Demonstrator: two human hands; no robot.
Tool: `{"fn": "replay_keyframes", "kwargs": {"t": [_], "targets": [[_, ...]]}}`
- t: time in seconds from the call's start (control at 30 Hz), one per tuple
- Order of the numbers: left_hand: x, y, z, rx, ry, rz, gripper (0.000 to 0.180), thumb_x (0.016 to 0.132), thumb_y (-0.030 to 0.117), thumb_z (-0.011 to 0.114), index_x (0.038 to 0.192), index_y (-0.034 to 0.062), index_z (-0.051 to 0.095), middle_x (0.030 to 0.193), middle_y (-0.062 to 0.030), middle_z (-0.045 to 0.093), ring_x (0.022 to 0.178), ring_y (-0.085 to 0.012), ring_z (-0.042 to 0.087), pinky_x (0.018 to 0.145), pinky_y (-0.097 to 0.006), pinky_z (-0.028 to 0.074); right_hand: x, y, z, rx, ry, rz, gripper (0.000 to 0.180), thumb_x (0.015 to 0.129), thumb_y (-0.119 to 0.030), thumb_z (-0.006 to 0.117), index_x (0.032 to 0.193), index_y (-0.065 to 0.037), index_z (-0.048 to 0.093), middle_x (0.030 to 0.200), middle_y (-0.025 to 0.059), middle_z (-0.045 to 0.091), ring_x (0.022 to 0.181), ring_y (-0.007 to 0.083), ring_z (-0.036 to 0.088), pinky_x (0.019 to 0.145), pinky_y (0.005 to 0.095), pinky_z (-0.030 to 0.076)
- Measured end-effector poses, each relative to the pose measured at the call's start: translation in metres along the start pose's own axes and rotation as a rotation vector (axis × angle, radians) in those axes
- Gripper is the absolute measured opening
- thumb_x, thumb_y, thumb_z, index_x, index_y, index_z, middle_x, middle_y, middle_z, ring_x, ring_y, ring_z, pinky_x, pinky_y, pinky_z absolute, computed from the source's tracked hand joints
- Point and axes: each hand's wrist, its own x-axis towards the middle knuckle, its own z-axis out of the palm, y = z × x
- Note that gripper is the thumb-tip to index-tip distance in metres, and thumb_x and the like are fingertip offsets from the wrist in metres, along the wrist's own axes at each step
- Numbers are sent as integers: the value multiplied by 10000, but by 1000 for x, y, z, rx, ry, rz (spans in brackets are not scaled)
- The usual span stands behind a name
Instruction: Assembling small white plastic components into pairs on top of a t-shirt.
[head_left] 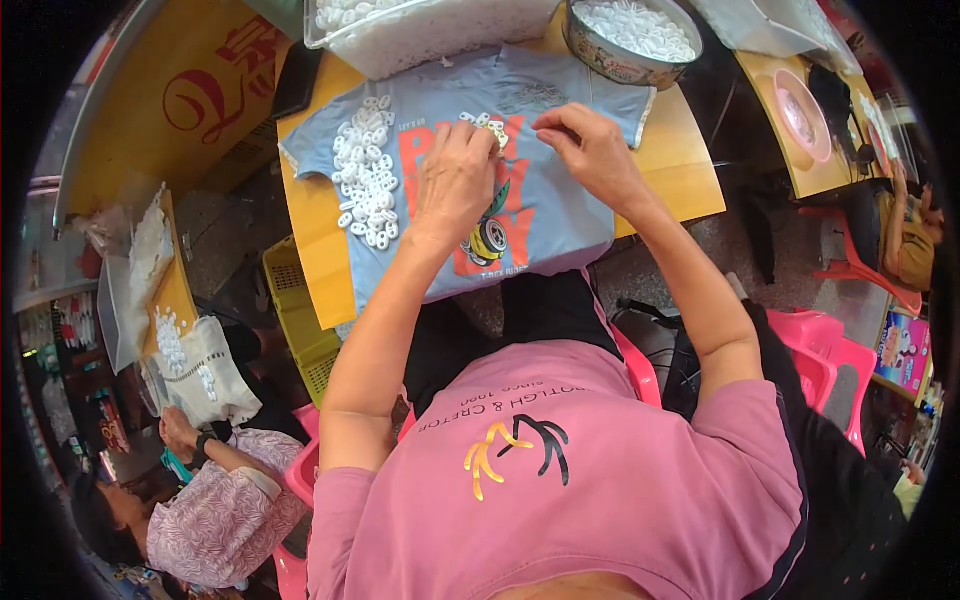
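Observation:
A light blue T-shirt (560, 215) with a red print and a cartoon wheel lies spread over a yellow table. My left hand (458, 180) rests on its middle, fingers curled and closed at a small cluster of white and yellowish pieces (490, 125); its fingertips are partly hidden. Just right of it, my right hand (590, 150) hovers with thumb and forefinger brought together; anything between them is too small to make out. A loose heap of small white oval plastic pieces with two holes (367, 170) lies on the shirt's left side.
A clear plastic bin (430, 50) and a round tin (632, 68), both with more white pieces, stand at the table's far edge. A yellow crate (300, 310) is at the left. A co-worker (220, 500) sits at lower left; pink chairs (825, 360) stand at right.

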Motion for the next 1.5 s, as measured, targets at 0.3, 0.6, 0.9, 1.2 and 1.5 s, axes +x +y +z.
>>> {"fn": "replay_keyframes", "kwargs": {"t": [0.3, 0.6, 0.9, 1.2, 1.5], "targets": [[-7, 10, -15, -1089, 10, -658, 235, 862, 133, 685, 1059, 11, 642, 897, -27, 657, 727, -67, 550, 677, -225, 449, -17, -22, -6, 762, -22, 473, 235, 928, -116, 629, 1128, 5, 648, 912, 18, 638, 794, 102, 609, 752, 245, 508], [-20, 31, -40, -1539, 32, -780, 199, 869, 120, 697, 1026, 21, 628, 929, -49, 655, 763, -81, 562, 685, -223, 456, -20, -45, 3, 1129, -27, 531, 242, 944, -147, 615, 1122, 16, 631, 835, 11, 606, 761, 93, 587, 768, 278, 528], [-30, 47, -55, -1637, 90, -757, 152, 920, 141, 640, 1005, 17, 619, 889, -42, 640, 774, -91, 561, 699, -232, 454, -16, -74, 2, 1047, -129, 422, 227, 952, -150, 603, 1108, 12, 628, 854, 28, 622, 773, 107, 604, 767, 272, 515], [-35, 54, -60, -1635, 151, -740, 160, 922, 143, 647, 1004, 9, 620, 892, -37, 636, 753, -94, 558, 695, -229, 466, -18, -74, 12, 1105, -83, 444, 208, 948, -199, 619, 1016, -4, 652, 791, 32, 630, 715, 112, 610, 692, 250, 517], [-38, 61, -62, -1537, 246, -669, 147, 911, 134, 666, 981, 13, 620, 878, -29, 634, 745, -90, 564, 691, -233, 466, -18, -88, 22, 1158, -27, 472, 204, 959, -232, 606, 938, -30, 630, 779, 10, 595, 685, 83, 547, 668, 252, 521]]}}
